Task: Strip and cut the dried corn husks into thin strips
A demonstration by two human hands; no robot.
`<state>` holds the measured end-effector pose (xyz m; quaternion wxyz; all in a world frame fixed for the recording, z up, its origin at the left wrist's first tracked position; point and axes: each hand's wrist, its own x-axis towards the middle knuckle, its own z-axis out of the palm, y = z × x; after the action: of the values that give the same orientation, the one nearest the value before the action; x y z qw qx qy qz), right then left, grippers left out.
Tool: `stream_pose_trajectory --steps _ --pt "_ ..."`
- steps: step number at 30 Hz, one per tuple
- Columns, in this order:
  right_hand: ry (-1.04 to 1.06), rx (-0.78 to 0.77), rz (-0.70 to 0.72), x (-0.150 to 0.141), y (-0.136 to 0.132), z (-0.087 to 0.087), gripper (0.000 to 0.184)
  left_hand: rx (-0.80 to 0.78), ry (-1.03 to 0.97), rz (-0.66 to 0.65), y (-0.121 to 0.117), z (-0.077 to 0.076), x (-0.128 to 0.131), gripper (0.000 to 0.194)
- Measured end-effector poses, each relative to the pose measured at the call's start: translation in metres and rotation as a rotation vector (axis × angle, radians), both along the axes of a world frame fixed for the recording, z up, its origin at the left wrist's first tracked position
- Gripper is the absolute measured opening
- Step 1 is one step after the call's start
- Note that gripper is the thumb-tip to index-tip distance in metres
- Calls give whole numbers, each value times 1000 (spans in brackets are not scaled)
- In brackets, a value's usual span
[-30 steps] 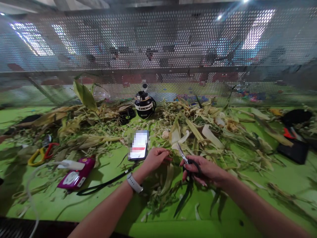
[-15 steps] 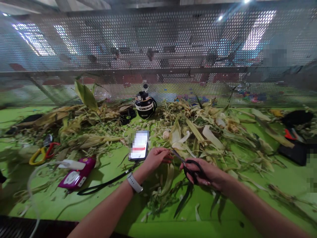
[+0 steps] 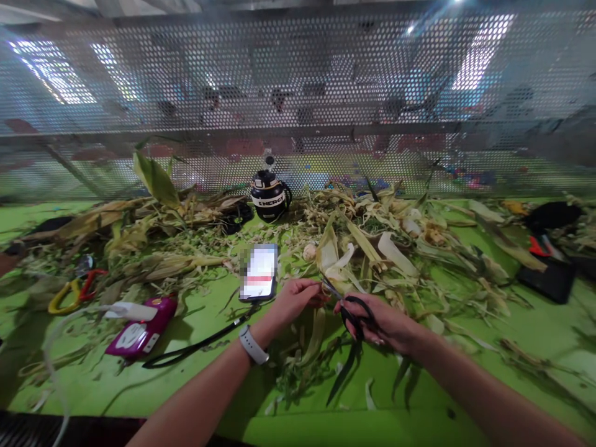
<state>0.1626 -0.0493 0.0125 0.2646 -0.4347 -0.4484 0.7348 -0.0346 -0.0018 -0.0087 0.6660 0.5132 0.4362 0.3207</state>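
My right hand grips black-handled scissors, with fingers through the loops and the blades pointing up and left. The blade tips meet the fingertips of my left hand, which are pinched together around something too small to make out. A white watch band circles the left wrist. Just beyond the hands lie pale corn husks and a small round pinkish piece. Under the hands, a curved husk strip and green shreds rest on the green table.
A phone with a black strap lies left of my hands. Further left are a purple power bank with a white cable and yellow-and-red-handled scissors. A black bottle stands before the perforated metal screen. A black flat object lies right.
My right hand and the scissors have shifted slightly left, closer to my left fingertips. My left hand keeps its pinch almost in place. The whole view has moved a little.
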Motion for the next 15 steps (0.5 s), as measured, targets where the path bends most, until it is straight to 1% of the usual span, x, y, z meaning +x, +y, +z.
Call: stream_pose_trajectory --steps 3,9,15 --pt "-31 22 15 -3 -1 0 43 19 2 -47 -2 -1 0 30" --pt "-86 57 -16 -6 -2 2 48 61 19 -86 -4 1 0 33" --pt "-63 55 -54 -10 -3 2 48 94 31 -132 -4 2 -1 35"
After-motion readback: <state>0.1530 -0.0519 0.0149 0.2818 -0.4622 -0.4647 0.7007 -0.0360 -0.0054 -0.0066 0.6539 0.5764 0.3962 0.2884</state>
